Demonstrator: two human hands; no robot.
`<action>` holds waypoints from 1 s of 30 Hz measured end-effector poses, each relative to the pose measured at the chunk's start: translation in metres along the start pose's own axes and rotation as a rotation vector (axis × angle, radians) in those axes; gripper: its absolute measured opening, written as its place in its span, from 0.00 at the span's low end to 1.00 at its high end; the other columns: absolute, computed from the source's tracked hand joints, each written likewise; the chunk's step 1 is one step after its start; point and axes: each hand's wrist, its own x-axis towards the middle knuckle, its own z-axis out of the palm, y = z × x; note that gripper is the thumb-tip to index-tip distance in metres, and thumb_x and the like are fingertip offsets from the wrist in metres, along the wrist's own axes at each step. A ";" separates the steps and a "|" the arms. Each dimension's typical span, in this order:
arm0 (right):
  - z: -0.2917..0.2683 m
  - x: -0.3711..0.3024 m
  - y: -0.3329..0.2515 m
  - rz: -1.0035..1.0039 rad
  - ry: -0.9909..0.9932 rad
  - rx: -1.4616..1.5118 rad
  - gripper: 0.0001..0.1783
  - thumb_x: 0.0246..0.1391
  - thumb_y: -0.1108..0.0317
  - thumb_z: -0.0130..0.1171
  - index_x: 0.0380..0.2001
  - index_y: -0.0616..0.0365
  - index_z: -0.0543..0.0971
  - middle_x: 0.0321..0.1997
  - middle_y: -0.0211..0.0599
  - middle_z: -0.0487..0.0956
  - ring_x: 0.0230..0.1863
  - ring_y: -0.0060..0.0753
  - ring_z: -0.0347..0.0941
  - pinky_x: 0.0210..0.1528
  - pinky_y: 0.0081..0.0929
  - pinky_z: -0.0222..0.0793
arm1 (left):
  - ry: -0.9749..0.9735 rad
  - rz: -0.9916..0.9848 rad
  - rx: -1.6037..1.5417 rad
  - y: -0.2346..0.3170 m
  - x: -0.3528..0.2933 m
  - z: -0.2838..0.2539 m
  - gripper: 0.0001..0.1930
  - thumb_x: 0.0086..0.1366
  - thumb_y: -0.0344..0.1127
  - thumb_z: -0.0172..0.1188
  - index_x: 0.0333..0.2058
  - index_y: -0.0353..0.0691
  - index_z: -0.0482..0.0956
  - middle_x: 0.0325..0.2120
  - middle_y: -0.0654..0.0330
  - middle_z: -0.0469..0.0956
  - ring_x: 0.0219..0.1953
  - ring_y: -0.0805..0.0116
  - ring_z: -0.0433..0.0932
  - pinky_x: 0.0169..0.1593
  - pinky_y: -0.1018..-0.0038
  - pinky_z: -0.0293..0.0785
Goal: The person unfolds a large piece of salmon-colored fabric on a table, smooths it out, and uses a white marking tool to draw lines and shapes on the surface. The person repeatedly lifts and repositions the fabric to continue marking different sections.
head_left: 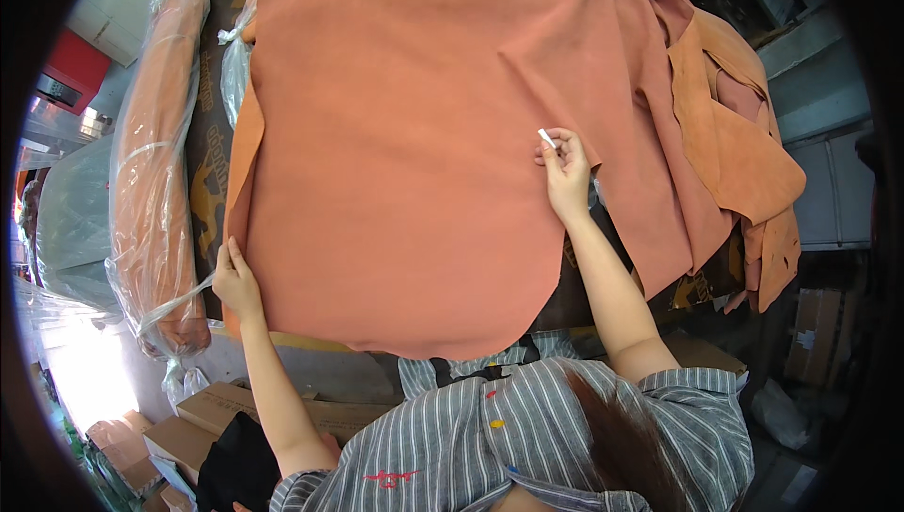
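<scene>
A large salmon-pink leather hide (395, 154) is spread over a dark table, its left edge folded up to show an orange-tan underside. At that left edge, near the front corner, my left hand (237, 281) has its fingers closed on the leather. My right hand (567, 173) is over the right part of the hide, pinching a small, narrow white piece (546, 139) between thumb and fingers; I cannot tell what it is made of. Further right the hide lies in loose folds.
A plastic-wrapped leather roll (155, 163) lies along the table's left side. Orange-tan leather (725, 135) is bunched at the right end. The dark printed table covering (589, 295) shows by my right forearm. Cardboard boxes (212, 413) stand below at the left front.
</scene>
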 end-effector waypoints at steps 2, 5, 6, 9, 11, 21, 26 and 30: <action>-0.030 0.020 0.009 -0.036 -0.033 -0.046 0.12 0.68 0.73 0.53 0.52 0.65 0.71 0.39 0.35 0.79 0.42 0.24 0.78 0.46 0.24 0.77 | 0.023 -0.038 -0.260 -0.008 0.004 -0.012 0.21 0.76 0.44 0.52 0.38 0.29 0.82 0.30 0.56 0.84 0.32 0.65 0.80 0.39 0.71 0.74; -0.069 0.056 0.019 -0.134 -0.061 -0.166 0.13 0.69 0.73 0.51 0.54 0.65 0.72 0.41 0.38 0.81 0.44 0.27 0.79 0.47 0.25 0.77 | 0.025 -0.238 -0.512 -0.027 0.010 -0.036 0.22 0.77 0.45 0.50 0.37 0.28 0.82 0.28 0.60 0.82 0.32 0.75 0.75 0.39 0.74 0.72; -0.073 0.069 0.018 -0.142 -0.083 -0.192 0.13 0.70 0.71 0.50 0.54 0.65 0.72 0.41 0.38 0.81 0.44 0.26 0.79 0.47 0.25 0.77 | -0.009 -0.264 -0.446 -0.056 0.013 -0.040 0.22 0.77 0.45 0.51 0.36 0.29 0.82 0.28 0.60 0.83 0.32 0.75 0.75 0.39 0.74 0.72; -0.078 0.095 0.030 -0.173 -0.105 -0.221 0.14 0.72 0.68 0.48 0.54 0.64 0.74 0.40 0.36 0.81 0.43 0.25 0.79 0.48 0.24 0.77 | -0.197 -0.239 -0.104 -0.137 0.008 -0.031 0.22 0.76 0.47 0.52 0.36 0.31 0.82 0.27 0.62 0.81 0.30 0.75 0.74 0.38 0.74 0.71; -0.083 0.092 0.034 -0.198 -0.109 -0.266 0.18 0.73 0.66 0.46 0.59 0.61 0.74 0.39 0.33 0.80 0.43 0.24 0.77 0.50 0.24 0.76 | -0.255 -0.391 -0.225 -0.108 0.008 -0.029 0.22 0.74 0.50 0.55 0.35 0.32 0.82 0.25 0.65 0.78 0.29 0.77 0.71 0.35 0.76 0.68; 0.013 0.007 -0.055 0.299 -0.200 0.116 0.18 0.71 0.63 0.49 0.60 0.57 0.69 0.47 0.37 0.80 0.49 0.28 0.79 0.47 0.23 0.76 | -0.395 -0.384 -0.524 -0.105 -0.008 -0.056 0.13 0.72 0.39 0.61 0.41 0.32 0.79 0.29 0.66 0.81 0.31 0.83 0.75 0.35 0.83 0.69; 0.116 -0.059 -0.078 0.490 -0.312 0.483 0.23 0.70 0.67 0.43 0.66 0.60 0.66 0.31 0.27 0.72 0.32 0.20 0.67 0.34 0.21 0.66 | -0.323 -0.127 -0.391 -0.118 0.002 -0.050 0.09 0.67 0.34 0.62 0.35 0.33 0.80 0.23 0.64 0.77 0.26 0.76 0.72 0.33 0.77 0.69; 0.191 -0.088 -0.080 0.588 -0.407 0.560 0.18 0.70 0.67 0.45 0.60 0.59 0.69 0.33 0.31 0.75 0.34 0.23 0.73 0.36 0.23 0.71 | -0.324 -0.056 -0.319 -0.115 0.010 -0.053 0.07 0.63 0.34 0.64 0.35 0.37 0.81 0.25 0.62 0.77 0.32 0.68 0.74 0.36 0.71 0.71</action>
